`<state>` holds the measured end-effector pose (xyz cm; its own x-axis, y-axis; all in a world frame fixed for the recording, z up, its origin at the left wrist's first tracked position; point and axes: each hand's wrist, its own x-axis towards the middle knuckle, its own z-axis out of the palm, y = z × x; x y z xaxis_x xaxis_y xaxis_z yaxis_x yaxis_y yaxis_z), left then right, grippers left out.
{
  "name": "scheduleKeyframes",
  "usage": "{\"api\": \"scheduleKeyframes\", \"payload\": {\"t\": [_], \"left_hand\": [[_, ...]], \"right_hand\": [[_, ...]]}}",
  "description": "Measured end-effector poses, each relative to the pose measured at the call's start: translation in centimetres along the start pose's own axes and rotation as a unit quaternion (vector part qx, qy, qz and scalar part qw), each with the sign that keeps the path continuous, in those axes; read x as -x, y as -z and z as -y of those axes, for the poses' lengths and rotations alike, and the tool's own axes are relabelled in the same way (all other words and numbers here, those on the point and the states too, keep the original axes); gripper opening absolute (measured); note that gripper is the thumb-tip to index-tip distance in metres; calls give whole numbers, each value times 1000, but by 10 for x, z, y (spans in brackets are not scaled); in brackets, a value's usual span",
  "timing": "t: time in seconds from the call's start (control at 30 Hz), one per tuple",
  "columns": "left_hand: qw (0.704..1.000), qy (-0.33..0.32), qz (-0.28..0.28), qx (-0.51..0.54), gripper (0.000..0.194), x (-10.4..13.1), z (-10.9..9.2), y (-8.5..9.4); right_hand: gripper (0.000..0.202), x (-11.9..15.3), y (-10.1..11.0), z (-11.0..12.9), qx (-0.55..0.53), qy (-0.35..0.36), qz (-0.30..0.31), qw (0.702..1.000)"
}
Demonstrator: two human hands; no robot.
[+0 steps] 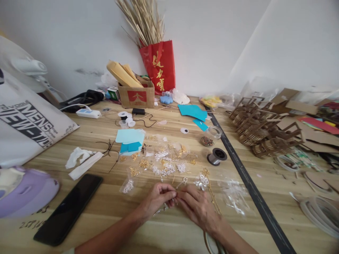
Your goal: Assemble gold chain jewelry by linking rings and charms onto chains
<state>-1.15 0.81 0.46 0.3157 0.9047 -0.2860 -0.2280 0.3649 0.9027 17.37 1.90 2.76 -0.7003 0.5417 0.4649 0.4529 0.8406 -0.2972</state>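
My left hand [159, 199] and my right hand [196, 204] meet fingertip to fingertip, low in the middle of the view. Both are closed in a pinch. A thin silver chain [159, 211] hangs below the left fingers, and the small part between the fingertips is too tiny to make out. Just beyond the hands lie silver findings [168, 169], gold findings [144, 163] and small clear bags. A gold chain [212, 194] runs along the right side of my right hand, near silver rings [203, 180].
A black phone [69, 208] lies at left. A wire spool [217, 156], a bead jar [207, 141] and blue sheets [193, 112] stand or lie farther back. Brown woven pieces [259, 130] are at right, beyond a black strip [246, 183].
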Motion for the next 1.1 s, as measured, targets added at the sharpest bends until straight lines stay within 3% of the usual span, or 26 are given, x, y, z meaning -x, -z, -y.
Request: {"api": "scheduleKeyframes", "payload": {"t": [0.13,0.3,0.43,0.57,0.93,1.1], "left_hand": [[1000,-4,-3,-14,42,0,-1,0],[999,-14,-16,-48,40,0,-2,0],[996,-29,-27,-79,36,0,-2,-1],[992,-48,-37,-112,32,2,-3,-2],[970,-114,-76,-199,19,3,2,-1],[955,-152,-83,-240,15,3,2,0]], "right_hand": [[20,3,-3,-1,-24,-9,10,1000],[18,1,1,-1,-191,-78,8,978],[21,-3,3,-4,-287,-178,-27,941],[20,-3,-1,-7,-371,-250,22,894],[33,-4,-9,-15,-570,-337,57,747],[35,-4,-11,-16,-613,-342,50,711]]}}
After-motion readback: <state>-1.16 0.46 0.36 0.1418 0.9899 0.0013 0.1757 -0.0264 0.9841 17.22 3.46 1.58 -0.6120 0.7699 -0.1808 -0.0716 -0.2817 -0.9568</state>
